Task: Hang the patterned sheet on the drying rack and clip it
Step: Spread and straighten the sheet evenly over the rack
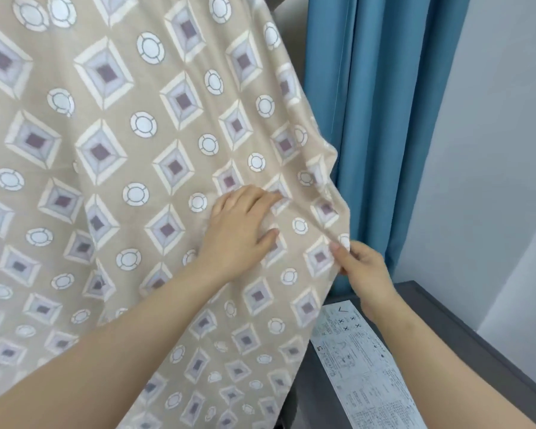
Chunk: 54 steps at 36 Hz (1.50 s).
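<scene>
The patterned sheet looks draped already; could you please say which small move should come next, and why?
Probably draw the edge outward with the right hand, which pinches it, while the left hand presses the sheet flat: folds bunch near that edge.

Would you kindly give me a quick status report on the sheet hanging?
Left hand flat on patterned sheet. Right hand pinching its right edge. Blue curtain close behind edge.

The patterned sheet (121,181) blocks the whole left and centre, the blue curtain (369,119) hangs just beside its right edge, and free passage lies only at lower right, above the dark grey ledge (477,345) bearing a printed paper (362,360), before the wall (492,150).
</scene>
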{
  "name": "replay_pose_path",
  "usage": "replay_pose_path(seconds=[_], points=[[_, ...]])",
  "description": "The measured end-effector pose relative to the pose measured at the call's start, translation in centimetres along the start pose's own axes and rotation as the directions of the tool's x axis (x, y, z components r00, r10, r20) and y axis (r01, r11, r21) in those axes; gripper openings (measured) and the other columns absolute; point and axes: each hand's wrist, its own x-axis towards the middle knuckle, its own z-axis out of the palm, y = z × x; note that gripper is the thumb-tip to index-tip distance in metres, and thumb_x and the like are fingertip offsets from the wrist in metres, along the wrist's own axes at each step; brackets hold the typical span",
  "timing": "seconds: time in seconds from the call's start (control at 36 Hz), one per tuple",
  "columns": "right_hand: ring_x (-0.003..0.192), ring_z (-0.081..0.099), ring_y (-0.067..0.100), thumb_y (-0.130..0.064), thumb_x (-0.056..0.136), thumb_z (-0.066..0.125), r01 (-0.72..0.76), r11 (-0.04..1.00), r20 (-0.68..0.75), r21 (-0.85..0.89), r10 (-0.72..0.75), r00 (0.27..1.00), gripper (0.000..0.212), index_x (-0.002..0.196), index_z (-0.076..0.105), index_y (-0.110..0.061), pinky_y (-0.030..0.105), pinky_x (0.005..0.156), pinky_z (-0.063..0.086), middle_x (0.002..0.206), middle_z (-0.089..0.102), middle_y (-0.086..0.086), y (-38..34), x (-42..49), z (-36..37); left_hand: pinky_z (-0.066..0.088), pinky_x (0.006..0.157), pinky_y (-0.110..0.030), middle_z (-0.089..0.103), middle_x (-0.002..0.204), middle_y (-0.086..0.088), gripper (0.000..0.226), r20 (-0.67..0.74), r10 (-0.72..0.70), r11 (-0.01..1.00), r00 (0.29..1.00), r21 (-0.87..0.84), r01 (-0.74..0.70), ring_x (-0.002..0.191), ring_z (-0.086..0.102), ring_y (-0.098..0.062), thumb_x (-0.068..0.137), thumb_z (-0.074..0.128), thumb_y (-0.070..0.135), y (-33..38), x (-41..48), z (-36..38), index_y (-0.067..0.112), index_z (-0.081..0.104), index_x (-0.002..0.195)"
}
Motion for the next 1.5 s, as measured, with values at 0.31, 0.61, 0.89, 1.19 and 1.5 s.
replay_pose_path(seconds=[0.31,0.61,0.89,1.19,1.5], points=[[0.051,0.038,0.018,-0.009,0.085,0.060,-0.219,0.975,-0.399,-0.027,0.190,0.897,0.025,0.067,0.045,-0.015,0.029,0.050,0.037,0.060,0.041,0.002,1.3,-0.6,3.4,0.028,0.096,-0.026,0.054,0.126,-0.001,0.057,0.114,-0.005,0.988,0.993,-0.154,0.023,0.118,0.048,-0.022,0.078,0.035,0.042,-3.1,-3.4,-2.4,0.017,0.054,0.126],[0.074,0.048,0.017,-0.008,0.088,0.047,0.177,0.981,-0.403,0.084,-0.129,0.906,0.016,0.078,0.048,-0.020,0.027,0.070,0.043,0.082,0.051,-0.002,-8.5,-3.1,19.1,0.049,0.079,-0.034,0.046,0.101,0.021,0.037,-0.033,0.005,0.963,0.999,-0.269,-0.013,0.082,0.057,-0.009,0.082,0.043,0.038,-11.4,-4.6,-14.3,0.025,0.060,0.112],[0.103,0.051,0.019,-0.024,0.088,0.049,0.431,0.865,-0.339,-0.256,-0.498,0.798,0.012,0.100,0.048,-0.023,0.033,0.089,0.041,0.109,0.049,0.000,-20.2,-1.5,28.1,0.039,0.082,-0.024,0.052,0.116,0.011,0.027,-0.084,0.049,0.992,0.995,-0.110,-0.058,0.107,0.050,-0.011,0.090,0.050,0.023,-17.6,-1.2,-23.1,0.026,0.058,0.116],[0.127,0.029,0.023,-0.025,0.092,0.041,0.499,0.548,-0.243,-0.671,-0.798,0.551,0.036,0.127,0.047,-0.023,0.033,0.102,0.020,0.138,0.040,0.000,-33.9,3.0,31.9,0.028,0.092,-0.032,0.063,0.114,0.000,0.042,-0.467,0.203,0.967,0.860,0.234,-0.101,0.115,0.049,-0.026,0.081,0.032,0.019,-20.3,8.3,-33.4,0.017,0.066,0.106],[0.123,0.036,0.022,-0.025,0.094,0.032,0.566,0.516,-0.060,-0.643,-0.771,0.635,0.037,0.129,0.043,-0.027,0.035,0.101,0.019,0.123,0.055,-0.003,-39.1,7.0,32.0,0.010,0.110,-0.048,0.060,0.117,-0.002,0.033,-0.427,-0.127,0.881,0.896,0.366,0.299,0.112,0.050,-0.028,0.096,0.030,0.030,-23.3,13.3,-39.5,0.025,0.043,0.126]])
